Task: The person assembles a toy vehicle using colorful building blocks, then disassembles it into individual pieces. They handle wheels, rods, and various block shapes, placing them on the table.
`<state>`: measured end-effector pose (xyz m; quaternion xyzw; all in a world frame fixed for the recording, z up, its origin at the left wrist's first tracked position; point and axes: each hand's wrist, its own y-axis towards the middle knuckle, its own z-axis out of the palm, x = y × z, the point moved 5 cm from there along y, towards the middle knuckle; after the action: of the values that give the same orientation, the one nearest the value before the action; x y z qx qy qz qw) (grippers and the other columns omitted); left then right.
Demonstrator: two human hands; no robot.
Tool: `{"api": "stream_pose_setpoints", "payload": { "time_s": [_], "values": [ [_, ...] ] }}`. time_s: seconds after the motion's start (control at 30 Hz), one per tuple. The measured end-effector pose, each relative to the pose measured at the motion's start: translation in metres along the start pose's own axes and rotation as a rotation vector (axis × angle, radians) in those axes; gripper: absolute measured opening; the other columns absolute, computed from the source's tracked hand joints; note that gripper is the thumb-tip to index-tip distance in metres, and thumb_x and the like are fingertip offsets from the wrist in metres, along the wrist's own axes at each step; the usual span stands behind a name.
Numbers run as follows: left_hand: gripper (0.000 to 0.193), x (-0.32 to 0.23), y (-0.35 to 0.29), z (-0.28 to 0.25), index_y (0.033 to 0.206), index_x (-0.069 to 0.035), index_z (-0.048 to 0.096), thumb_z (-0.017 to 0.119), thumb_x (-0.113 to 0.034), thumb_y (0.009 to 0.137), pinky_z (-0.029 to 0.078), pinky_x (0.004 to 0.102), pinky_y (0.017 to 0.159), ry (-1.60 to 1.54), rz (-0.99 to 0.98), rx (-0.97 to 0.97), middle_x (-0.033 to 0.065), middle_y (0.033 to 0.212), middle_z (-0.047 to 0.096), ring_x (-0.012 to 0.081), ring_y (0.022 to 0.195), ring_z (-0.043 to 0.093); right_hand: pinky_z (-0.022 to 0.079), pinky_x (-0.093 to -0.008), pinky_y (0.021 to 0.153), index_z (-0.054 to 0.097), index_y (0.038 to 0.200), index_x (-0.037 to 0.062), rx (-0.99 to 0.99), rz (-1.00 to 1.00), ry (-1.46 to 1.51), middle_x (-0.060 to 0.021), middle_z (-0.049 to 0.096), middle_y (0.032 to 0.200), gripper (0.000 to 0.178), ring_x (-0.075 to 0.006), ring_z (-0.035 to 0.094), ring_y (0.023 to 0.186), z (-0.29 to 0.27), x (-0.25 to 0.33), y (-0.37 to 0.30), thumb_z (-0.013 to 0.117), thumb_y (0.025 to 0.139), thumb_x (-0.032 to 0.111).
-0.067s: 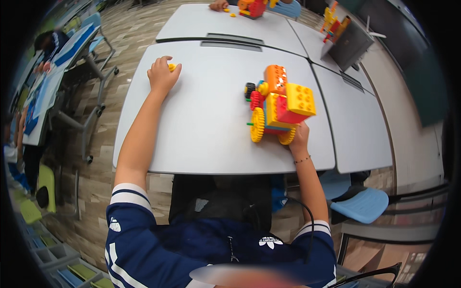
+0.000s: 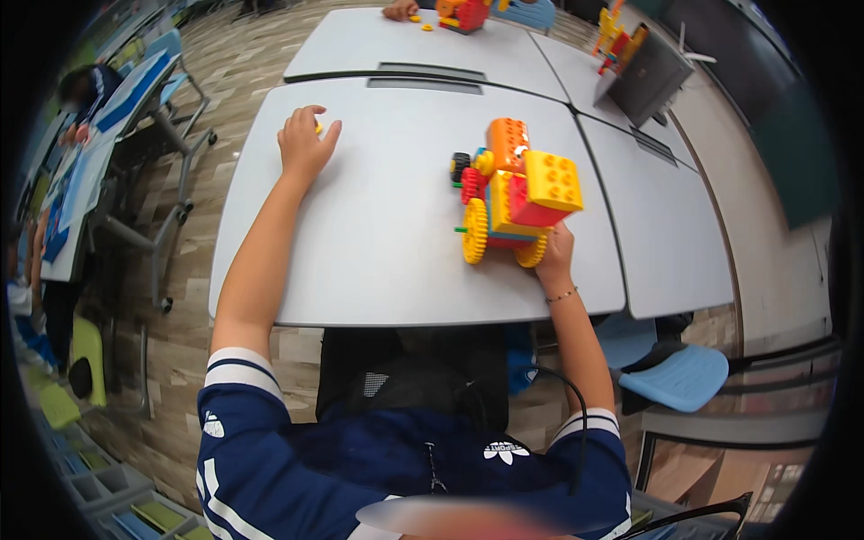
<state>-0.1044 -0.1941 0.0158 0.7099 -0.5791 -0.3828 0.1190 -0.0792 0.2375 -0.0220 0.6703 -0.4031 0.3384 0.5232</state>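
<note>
On the right half of the white table stands a toy brick vehicle of yellow, red, orange and blue blocks, with yellow gear wheels and a small black tyre. My right hand grips its near right side by a yellow gear wheel; its fingertips are hidden behind the model. Toward the table's far left, my left hand has its thumb spread away from bent fingers. A small yellow piece shows in the gap, partly covered by that hand.
White tables adjoin at the back and right. Across from me, a person's hand rests near small yellow pieces and a red-orange brick model. A grey box-like panel stands back right, and a blue chair sits at lower right.
The whole view has shifted slightly, so the tables and vehicle appear a little farther left. My left hand now covers more of the small yellow piece. My right hand stays on the vehicle.
</note>
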Motion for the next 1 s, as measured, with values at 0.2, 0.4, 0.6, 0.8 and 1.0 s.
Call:
{"api": "stream_pose_setpoints", "payload": {
  "time_s": [0.2, 0.4, 0.6, 0.8, 1.0],
  "values": [
    [0.060, -0.149, -0.070, 0.011, 0.122, -0.006, 0.046, 0.071, -0.035, 0.076, 0.045, 0.0361, 0.083, -0.735, 0.502, 0.360, 0.0122, 0.106, 0.049, 0.0254, 0.093, 0.052, 0.042, -0.0287, 0.055, 0.050, 0.082, 0.0011, -0.032, 0.037, -0.011, -0.0078, 0.054, 0.064, 0.035, -0.0109, 0.048, 0.057, 0.014, 0.001, 0.010, 0.039, 0.102, 0.028],
    [0.078, -0.184, -0.099, -0.003, 0.129, -0.008, 0.041, 0.079, -0.034, 0.066, 0.049, 0.0388, 0.085, -0.671, 0.447, 0.459, 0.0176, 0.119, 0.042, 0.0317, 0.104, 0.052, 0.047, -0.0233, 0.061, 0.052, 0.091, 0.0033, 0.239, 0.287, 0.279, -0.0021, 0.058, 0.079, 0.028, -0.0081, 0.055, 0.067, 0.017, 0.014, 0.003, 0.043, 0.100, 0.028],
    [0.081, -0.173, -0.093, 0.000, 0.128, -0.007, 0.039, 0.081, -0.029, 0.063, 0.050, 0.0402, 0.088, -0.699, 0.434, 0.467, 0.0196, 0.122, 0.036, 0.0339, 0.110, 0.048, 0.052, -0.0245, 0.073, 0.048, 0.105, 0.0053, 0.560, 0.339, 0.419, -0.0042, 0.058, 0.099, 0.027, -0.0100, 0.059, 0.088, 0.027, 0.032, -0.003, 0.067, 0.087, 0.011],
    [0.073, -0.172, -0.094, 0.002, 0.123, -0.005, 0.038, 0.076, -0.018, 0.063, 0.051, 0.0400, 0.088, -0.649, 0.504, 0.494, 0.0198, 0.124, 0.032, 0.0332, 0.114, 0.044, 0.053, -0.0256, 0.072, 0.047, 0.103, 0.0061, 0.622, 0.381, 0.458, -0.0047, 0.059, 0.100, 0.033, -0.0109, 0.060, 0.088, 0.029, 0.027, 0.002, 0.072, 0.082, 0.007],
    [0.066, -0.169, -0.094, 0.008, 0.119, -0.005, 0.036, 0.066, -0.006, 0.061, 0.051, 0.0395, 0.087, -0.706, 0.445, 0.519, 0.0189, 0.118, 0.032, 0.0318, 0.108, 0.044, 0.048, -0.0223, 0.057, 0.047, 0.089, 0.0072, 0.560, 0.380, 0.411, -0.0013, 0.057, 0.080, 0.023, -0.0080, 0.058, 0.067, 0.024, 0.023, 0.006, 0.066, 0.079, 0.001]
  ]
}}
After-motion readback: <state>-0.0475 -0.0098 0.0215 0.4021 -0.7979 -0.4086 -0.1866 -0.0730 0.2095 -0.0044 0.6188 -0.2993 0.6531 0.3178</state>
